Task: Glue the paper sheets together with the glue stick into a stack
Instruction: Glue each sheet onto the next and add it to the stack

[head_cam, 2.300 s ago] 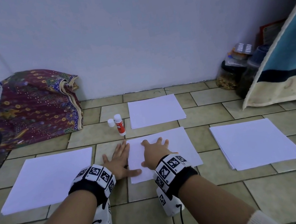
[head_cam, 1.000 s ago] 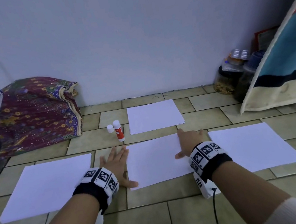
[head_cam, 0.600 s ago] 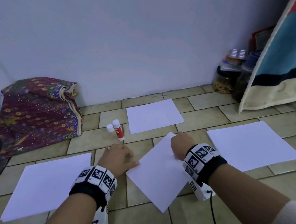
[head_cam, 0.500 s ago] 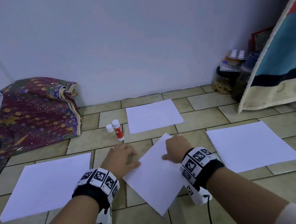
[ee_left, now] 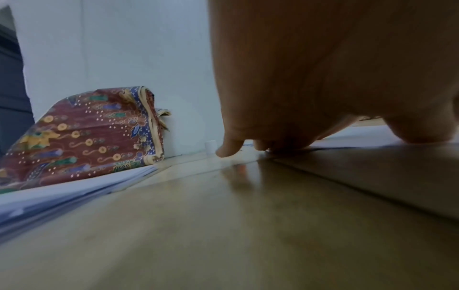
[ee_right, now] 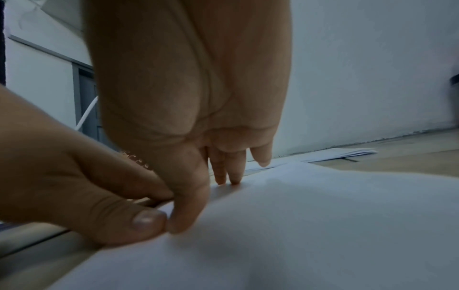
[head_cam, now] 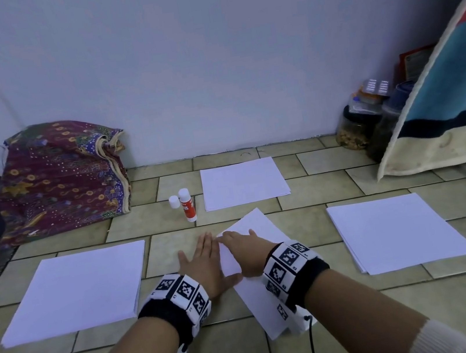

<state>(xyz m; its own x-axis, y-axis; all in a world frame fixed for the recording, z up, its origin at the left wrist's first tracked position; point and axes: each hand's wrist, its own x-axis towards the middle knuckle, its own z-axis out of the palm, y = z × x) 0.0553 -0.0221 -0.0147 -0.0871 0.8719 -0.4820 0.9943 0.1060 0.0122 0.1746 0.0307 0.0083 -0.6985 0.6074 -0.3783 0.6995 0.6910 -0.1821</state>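
Note:
A single white sheet lies turned diagonally on the tiled floor in front of me. My right hand rests on its left part with fingers stretched out; in the right wrist view the fingertips press on the sheet. My left hand lies flat on the tiles beside it, its thumb touching the sheet's edge next to my right thumb. The red-and-white glue stick stands uncapped behind the hands, with its white cap beside it.
Three paper stacks lie around: left stack, back stack, right stack. A patterned cloth bundle leans on the wall at the left. Jars and a blue hanging cloth stand at the right.
The sheet was turned from square to diagonal. My right hand slid left across it to meet my left hand, whose fingers have flattened onto the floor.

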